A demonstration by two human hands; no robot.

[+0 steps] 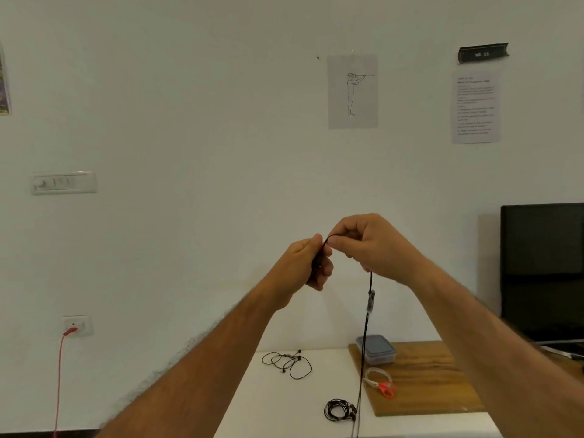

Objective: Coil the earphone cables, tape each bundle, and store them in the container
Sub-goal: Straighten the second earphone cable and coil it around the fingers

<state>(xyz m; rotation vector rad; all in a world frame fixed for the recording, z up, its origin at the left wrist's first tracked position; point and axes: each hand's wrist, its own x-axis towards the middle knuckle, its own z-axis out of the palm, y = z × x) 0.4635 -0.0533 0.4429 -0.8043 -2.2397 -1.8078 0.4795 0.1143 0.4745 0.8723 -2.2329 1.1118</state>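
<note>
From the head camera, both arms reach up in front of a pale wall, well above the table. The left hand (308,263) is curled around a gathered stretch of black earphone cable (370,284), its thumb and fingers clenched on the strands. The right hand (374,245) pinches the same cable just beside the left hand, so a short arc of wire bridges the two. From under the right hand the cable hangs straight down, past its inline remote (370,301), and leaves the view at the bottom edge.

Below, a white table (278,406) carries a loose, uncoiled pair of earphones (289,363) near its far edge and a coiled bundle (339,410) nearer the camera, close to the hanging cable. To the right lies a wooden board (429,377). On it, at the far left corner, stands a lidded plastic container (376,349); nearer lie a roll of clear tape (377,373) and red-handled scissors (386,388), touching each other. A dark monitor (543,270) stands at the right edge.
</note>
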